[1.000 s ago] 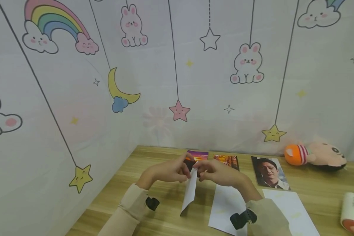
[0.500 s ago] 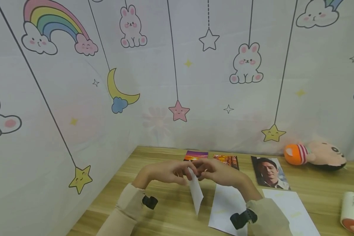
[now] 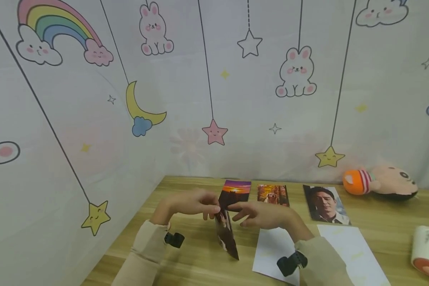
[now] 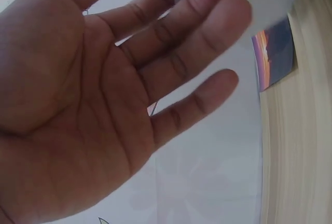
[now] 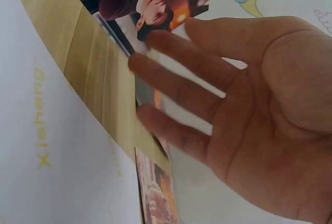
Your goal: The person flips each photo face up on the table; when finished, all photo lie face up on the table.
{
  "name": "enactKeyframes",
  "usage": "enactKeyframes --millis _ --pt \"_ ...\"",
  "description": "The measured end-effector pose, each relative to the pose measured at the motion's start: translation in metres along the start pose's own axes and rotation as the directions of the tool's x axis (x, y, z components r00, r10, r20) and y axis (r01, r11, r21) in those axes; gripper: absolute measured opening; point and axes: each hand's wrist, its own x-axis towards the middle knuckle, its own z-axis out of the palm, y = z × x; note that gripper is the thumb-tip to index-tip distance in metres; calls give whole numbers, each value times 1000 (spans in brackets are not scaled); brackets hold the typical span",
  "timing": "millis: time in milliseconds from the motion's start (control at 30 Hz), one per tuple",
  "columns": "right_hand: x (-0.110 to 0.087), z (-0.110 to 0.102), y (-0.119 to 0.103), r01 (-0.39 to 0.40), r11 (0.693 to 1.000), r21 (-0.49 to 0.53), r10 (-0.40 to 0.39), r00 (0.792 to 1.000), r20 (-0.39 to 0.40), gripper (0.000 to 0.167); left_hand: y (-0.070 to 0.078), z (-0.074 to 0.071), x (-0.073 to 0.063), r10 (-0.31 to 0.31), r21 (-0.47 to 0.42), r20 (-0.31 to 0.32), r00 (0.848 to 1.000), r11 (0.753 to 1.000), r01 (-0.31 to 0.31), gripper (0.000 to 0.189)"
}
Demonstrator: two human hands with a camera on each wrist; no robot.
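Observation:
My left hand (image 3: 194, 201) pinches a photo print (image 3: 226, 234) by its top edge and holds it upright over the table. Its dark picture side, with a person in it, shows in the right wrist view. In the left wrist view the print's pale back (image 4: 272, 1) appears past the fingertips. Just right of the print, my right hand (image 3: 264, 214) has its fingers spread and loose, with nothing gripped. Behind the hands lie a sunset photo (image 3: 234, 192) and a photo of a dog among autumn leaves (image 3: 272, 194). Farther right is a portrait photo (image 3: 327, 204).
Two white sheets lie face down, one (image 3: 276, 252) under the right forearm and another (image 3: 354, 254) beside it. A plush doll (image 3: 389, 184) rests at the back right. A white cylinder-like object (image 3: 427, 248) with an orange-red end lies at the right edge.
The print has turned from its white back to its picture side in the head view. My right hand has let go of its top edge and moved slightly right; the left still holds it.

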Motion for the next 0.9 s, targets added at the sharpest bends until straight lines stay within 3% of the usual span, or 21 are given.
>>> enactKeyframes --millis 167,333,400,600,800,900 --pt "0 3 -1 -91 993 -68 96 993 68 51 -5 3 3 -70 86 47 996 994 65 19" --pt "3 3 1 -126 979 -160 142 986 89 46 -10 9 7 -138 124 104 985 984 124 10" --pt "3 2 1 -132 976 -176 150 984 93 45 -10 12 9 -178 125 124 976 979 163 3" --pt "-2 -4 1 -158 969 -188 177 981 84 44 -11 15 17 -230 119 170 958 970 212 13" --pt "0 -3 0 -132 973 -190 151 985 89 43 -12 18 18 -314 142 178 933 946 291 23" --pt "-1 -1 1 -137 975 -176 151 986 69 42 -9 20 21 -330 165 176 928 939 302 23"
